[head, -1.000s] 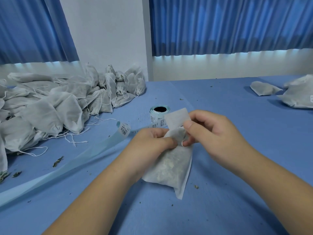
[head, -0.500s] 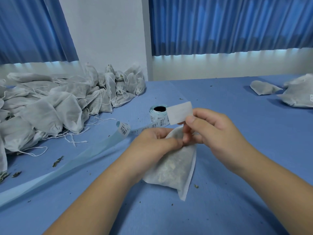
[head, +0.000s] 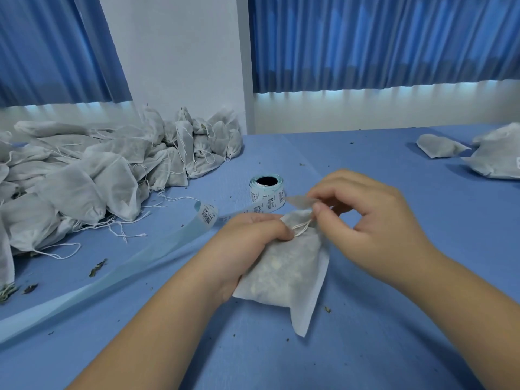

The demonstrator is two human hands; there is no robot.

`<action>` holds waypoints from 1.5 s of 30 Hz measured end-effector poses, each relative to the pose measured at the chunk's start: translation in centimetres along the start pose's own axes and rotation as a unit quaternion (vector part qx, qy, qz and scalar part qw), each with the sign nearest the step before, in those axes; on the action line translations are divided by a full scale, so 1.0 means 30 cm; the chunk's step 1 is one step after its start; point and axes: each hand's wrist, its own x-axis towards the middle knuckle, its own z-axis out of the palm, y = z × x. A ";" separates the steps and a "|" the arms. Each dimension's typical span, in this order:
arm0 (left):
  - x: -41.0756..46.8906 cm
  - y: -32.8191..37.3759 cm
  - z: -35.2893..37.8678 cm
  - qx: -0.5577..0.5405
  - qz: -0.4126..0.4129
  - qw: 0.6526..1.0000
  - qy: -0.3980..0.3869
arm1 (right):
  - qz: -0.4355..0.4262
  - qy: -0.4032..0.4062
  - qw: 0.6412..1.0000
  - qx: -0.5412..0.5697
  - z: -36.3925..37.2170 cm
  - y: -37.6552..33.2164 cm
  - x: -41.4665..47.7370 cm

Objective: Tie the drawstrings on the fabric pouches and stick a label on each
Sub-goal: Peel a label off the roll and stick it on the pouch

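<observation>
A white fabric pouch (head: 284,271) filled with dried herbs lies on the blue table in front of me. My left hand (head: 247,237) grips its gathered neck from the left. My right hand (head: 363,220) pinches the white drawstring (head: 301,228) at the neck, and a white label (head: 299,201) sticks out flat from its fingers, blurred. A label roll (head: 267,192) stands just behind the hands, and its pale blue backing strip (head: 112,274) trails away to the lower left.
A big heap of white pouches (head: 98,175) with loose strings fills the left side of the table. Two more pouches (head: 478,156) lie at the far right. Herb crumbs (head: 97,267) dot the blue table (head: 365,347). Blue curtains hang behind.
My right hand has turned and dropped toward the pouch neck; the label that stood upright now lies flat and low. The drawstring now shows between the two hands.
</observation>
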 end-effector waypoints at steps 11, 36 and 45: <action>0.003 -0.001 -0.019 0.000 0.045 0.999 -0.027 | -0.079 -0.082 0.989 -0.093 -0.008 0.009 -0.002; 0.002 -0.025 0.008 -0.042 0.099 0.994 -0.008 | 0.332 -0.063 0.937 0.092 0.021 0.001 0.001; 0.018 -0.040 0.063 -0.074 0.123 0.988 0.062 | 0.424 -0.088 0.834 0.342 -0.003 0.018 0.001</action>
